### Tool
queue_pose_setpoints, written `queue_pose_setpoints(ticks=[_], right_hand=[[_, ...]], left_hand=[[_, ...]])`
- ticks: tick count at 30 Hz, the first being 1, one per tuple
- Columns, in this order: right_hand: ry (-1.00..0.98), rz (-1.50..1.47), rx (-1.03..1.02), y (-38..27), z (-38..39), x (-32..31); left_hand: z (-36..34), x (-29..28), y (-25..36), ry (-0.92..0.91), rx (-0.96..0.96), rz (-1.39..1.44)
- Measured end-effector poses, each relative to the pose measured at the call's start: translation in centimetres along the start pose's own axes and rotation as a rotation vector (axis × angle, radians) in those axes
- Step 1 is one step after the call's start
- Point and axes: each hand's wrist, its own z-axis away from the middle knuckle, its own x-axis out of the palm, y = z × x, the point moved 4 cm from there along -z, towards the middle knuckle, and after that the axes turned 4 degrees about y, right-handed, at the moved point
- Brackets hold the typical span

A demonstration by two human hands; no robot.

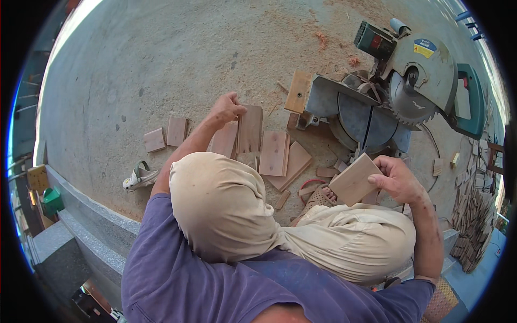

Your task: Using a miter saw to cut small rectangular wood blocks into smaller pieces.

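Observation:
In my right hand is a short flat wooden board, pinched at its edge between thumb and fingers above my right knee. My left hand reaches forward past my left knee, its fingers closed at the upper left corner of a longer wooden board on the ground. Just beside that one, another board lies partly hidden by my knee. To its right, a reddish board with knots overlaps a slanted board.
A mitre saw with its toothed blade bare stands ahead on the right. Two small boards and a clog lie on the left. Many wood offcuts are heaped at the far right. Sawdust dots the concrete floor.

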Motion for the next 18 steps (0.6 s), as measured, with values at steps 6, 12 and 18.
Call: queue_pose_setpoints(ticks=[6, 12, 18], right_hand=[[-0.132, -0.421, 0.063, 10.7, -4.7, 6.0], [-0.111, -0.666, 0.035, 17.5, -6.1, 11.9], [0.057, -0.955, -0.024, 20.0, -4.1, 12.7]], left_hand=[[3.7, 2.8, 1.9, -0.303, -0.17, -0.24], [5.9, 2.1, 1.0, -0.386, -0.175, -0.061], [7.3, -0.8, 13.7, -0.4, -0.08, -0.136]])
